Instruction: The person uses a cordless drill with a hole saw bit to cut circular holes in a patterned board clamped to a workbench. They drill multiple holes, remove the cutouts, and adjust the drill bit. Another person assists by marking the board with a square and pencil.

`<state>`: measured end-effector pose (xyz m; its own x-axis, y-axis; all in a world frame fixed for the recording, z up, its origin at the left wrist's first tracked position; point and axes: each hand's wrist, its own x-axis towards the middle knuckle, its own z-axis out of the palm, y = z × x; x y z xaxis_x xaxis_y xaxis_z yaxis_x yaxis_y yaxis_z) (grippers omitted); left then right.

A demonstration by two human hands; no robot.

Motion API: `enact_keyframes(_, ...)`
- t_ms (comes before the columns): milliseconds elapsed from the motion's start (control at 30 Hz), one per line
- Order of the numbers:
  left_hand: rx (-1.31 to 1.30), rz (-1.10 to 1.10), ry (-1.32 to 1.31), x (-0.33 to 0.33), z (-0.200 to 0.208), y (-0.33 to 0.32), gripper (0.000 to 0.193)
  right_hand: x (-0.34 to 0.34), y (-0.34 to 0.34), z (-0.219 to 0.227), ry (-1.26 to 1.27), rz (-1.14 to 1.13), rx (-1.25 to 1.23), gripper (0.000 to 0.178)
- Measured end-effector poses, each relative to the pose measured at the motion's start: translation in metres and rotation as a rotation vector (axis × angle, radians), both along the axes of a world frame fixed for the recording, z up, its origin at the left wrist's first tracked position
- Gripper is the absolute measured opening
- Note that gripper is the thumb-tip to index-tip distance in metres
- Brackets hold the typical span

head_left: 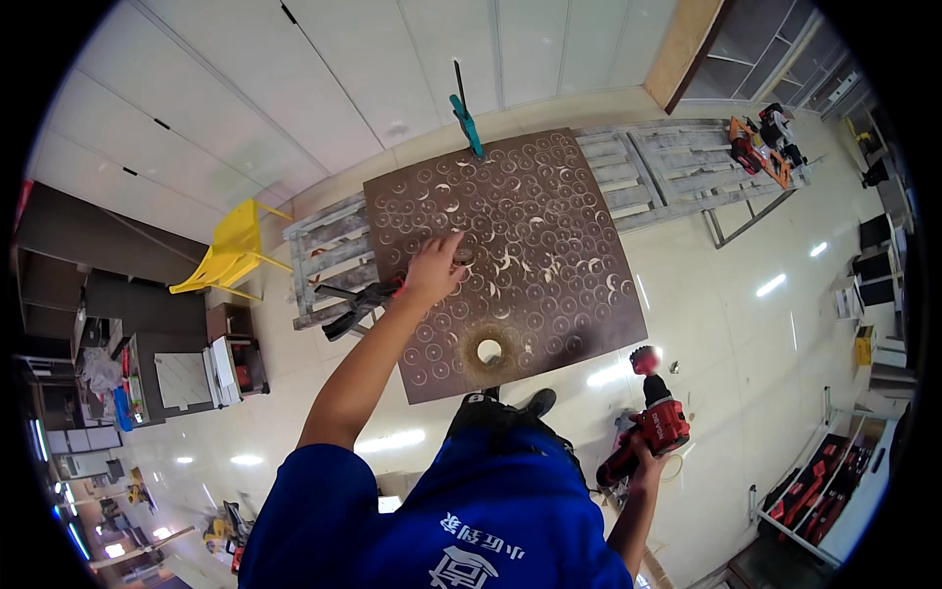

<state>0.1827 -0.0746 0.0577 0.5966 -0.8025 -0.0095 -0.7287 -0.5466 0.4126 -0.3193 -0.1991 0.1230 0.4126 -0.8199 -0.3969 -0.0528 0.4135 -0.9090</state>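
Observation:
My left hand [433,270] is over the left part of a brown board [397,201], its fingers pinched on a small round brown disc [463,256]. Many scored circles with pale chips cover the board. Near its front edge is a round through-hole [489,350] ringed by sawdust. Off the board's right front corner, my right hand [645,465] grips a red and black cordless drill [662,422]. A red hole saw [644,360] is fitted at the drill's front and points away from me, apart from the board.
A slatted grey bench [677,167] runs under the board. A teal clamp [466,123] stands at the far edge, a black clamp [359,306] at the left edge. A yellow chair [231,253] is to the left, red power tools [758,152] far right. A tool rack [819,491] stands at right.

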Motion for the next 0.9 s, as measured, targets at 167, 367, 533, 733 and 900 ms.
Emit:
enact_keyframes(167,0.048,-0.014,-0.046,0.002,0.004,0.0,0.07,0.008,0.009,0.009,-0.028,-0.045,0.016,0.055)
enact_keyframes(367,0.126,-0.117,-0.047,0.001,0.008,-0.004,0.071,0.007,0.012,0.01,-0.033,-0.072,0.016,0.05)
enact_keyframes(533,-0.034,-0.142,0.061,-0.001,-0.011,-0.009,0.067,0.0,0.013,0.0,0.041,-0.061,0.011,0.052)
enact_keyframes(733,-0.429,-0.091,0.51,-0.016,-0.005,-0.027,0.062,-0.001,0.018,-0.001,0.004,-0.113,0.009,0.049)
enact_keyframes(900,-0.418,-0.102,0.567,-0.023,0.011,-0.035,0.068,-0.004,0.02,-0.002,0.008,-0.114,0.01,0.05)
